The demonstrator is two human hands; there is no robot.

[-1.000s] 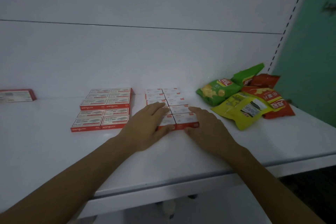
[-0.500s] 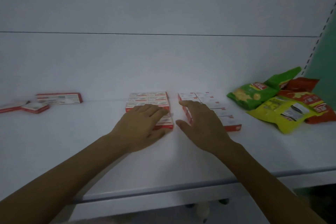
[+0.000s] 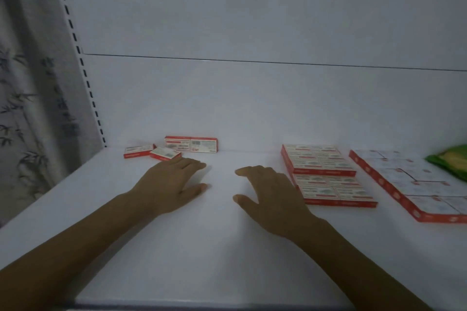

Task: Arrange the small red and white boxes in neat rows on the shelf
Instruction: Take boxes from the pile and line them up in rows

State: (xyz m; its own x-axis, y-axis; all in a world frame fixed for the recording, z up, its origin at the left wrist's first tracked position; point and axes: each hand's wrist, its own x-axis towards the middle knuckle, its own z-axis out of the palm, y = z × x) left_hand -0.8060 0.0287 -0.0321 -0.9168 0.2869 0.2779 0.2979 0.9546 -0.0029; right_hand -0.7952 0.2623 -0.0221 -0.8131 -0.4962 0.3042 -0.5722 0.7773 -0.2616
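- the shelf (image 3: 227,247) is a wide, smooth white board with a plain white back panel (image 3: 252,20). the boxes should slide easily on it, so pushing them will work as well as lifting.
- a patterned curtain (image 3: 25,83) hangs at the left, beyond the slotted upright (image 3: 75,58). the light is dim.
- the white-topped block (image 3: 409,184) lies at the right in tidy rows, and a green snack bag (image 3: 452,160) lies just behind it.
- two red and white blocks, rear (image 3: 317,160) and front (image 3: 333,190), sit squared up at centre right.
- the right hand (image 3: 273,194) is palm down with its fingers spread and relaxed, holding nothing. it is just beside the front block, and i cannot tell if it touches.
- the left hand (image 3: 169,182) is flat with straight fingers and empty, close in front of the loose boxes.
- a long box (image 3: 191,144) stands on its edge against the back panel.
- two loose small boxes, one (image 3: 138,151) flat and one (image 3: 164,153) skewed, are not yet in rows. they look like light, stiff card, so pinch each across its long sides or nudge it along with flat fingers. a hard squeeze could dent them.
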